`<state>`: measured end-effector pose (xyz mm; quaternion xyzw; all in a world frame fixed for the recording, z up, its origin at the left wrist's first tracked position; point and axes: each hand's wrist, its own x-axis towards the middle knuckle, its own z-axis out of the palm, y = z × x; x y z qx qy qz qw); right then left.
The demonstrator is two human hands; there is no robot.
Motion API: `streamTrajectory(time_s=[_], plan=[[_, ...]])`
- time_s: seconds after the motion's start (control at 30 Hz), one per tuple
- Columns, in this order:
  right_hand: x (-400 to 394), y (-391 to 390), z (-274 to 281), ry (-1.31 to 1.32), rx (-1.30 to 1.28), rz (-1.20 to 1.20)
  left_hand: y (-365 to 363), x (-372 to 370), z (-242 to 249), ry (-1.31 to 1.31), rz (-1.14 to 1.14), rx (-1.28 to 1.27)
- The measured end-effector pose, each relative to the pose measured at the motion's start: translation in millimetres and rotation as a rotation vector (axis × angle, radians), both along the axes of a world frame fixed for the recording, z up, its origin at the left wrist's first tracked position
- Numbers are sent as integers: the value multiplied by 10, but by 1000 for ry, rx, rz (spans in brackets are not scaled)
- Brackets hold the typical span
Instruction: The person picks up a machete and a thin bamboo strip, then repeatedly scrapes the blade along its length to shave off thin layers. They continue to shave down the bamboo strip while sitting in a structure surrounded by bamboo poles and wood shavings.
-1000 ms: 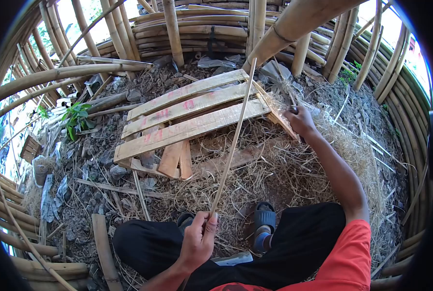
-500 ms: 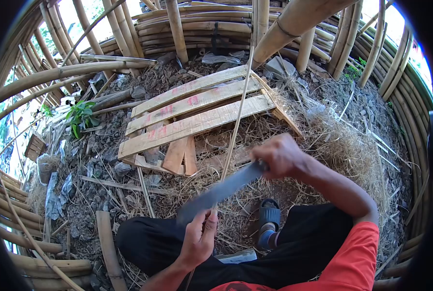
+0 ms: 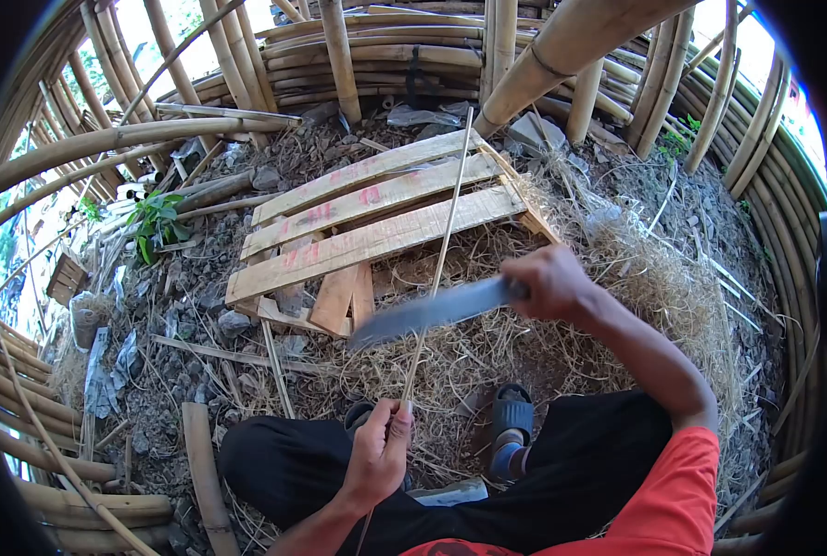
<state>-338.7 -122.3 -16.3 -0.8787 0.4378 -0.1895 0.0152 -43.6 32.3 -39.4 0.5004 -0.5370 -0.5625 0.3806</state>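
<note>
My right hand [image 3: 549, 281] is wrapped round the dark handle of a machete [image 3: 432, 313], whose broad blade points left. A long thin bamboo strip [image 3: 444, 246] slants up and away from my left hand [image 3: 379, 452], which pinches its lower part between thumb and fingers. The blade overlaps the strip above that grip. Behind the strip's upper part stands a low wooden slatted pallet [image 3: 367, 243] with red marks, tilted on the ground.
Thin fibrous shavings [image 3: 654, 287] cover the ground in front and to the right. Stacked bamboo poles [image 3: 376, 69] wall the back, and a thick bamboo pole [image 3: 575, 51] slants in overhead. A bamboo piece [image 3: 208, 473] lies by my left knee.
The machete has moved up and away from my left hand, along the strip. The strip's far end has dipped and shifted slightly left. My left hand stays nearly in place.
</note>
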Motion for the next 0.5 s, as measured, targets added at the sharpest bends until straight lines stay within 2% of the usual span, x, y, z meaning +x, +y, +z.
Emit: streamTrajectory(time_s=[0.03, 0.07, 0.17, 0.23, 0.3, 0.4, 0.5], plan=[[108, 64, 2, 60, -3, 86, -2, 3, -7, -15, 1, -14], [201, 132, 52, 202, 51, 73, -6, 8, -12, -30, 2, -28], [125, 52, -17, 89, 35, -42, 1, -9, 16, -100, 36, -134], [-55, -160, -4, 30, 197, -370, 48, 21, 50, -119, 24, -40], [-339, -310, 71, -180, 378, -680, 56, 29, 49, -93, -9, 24], [-523, -287, 0, -94, 96, -592, 28, 15, 11, 78, -68, 123], [-259, -125, -94, -225, 278, -393, -65, 21, 114, 316, -34, 421]])
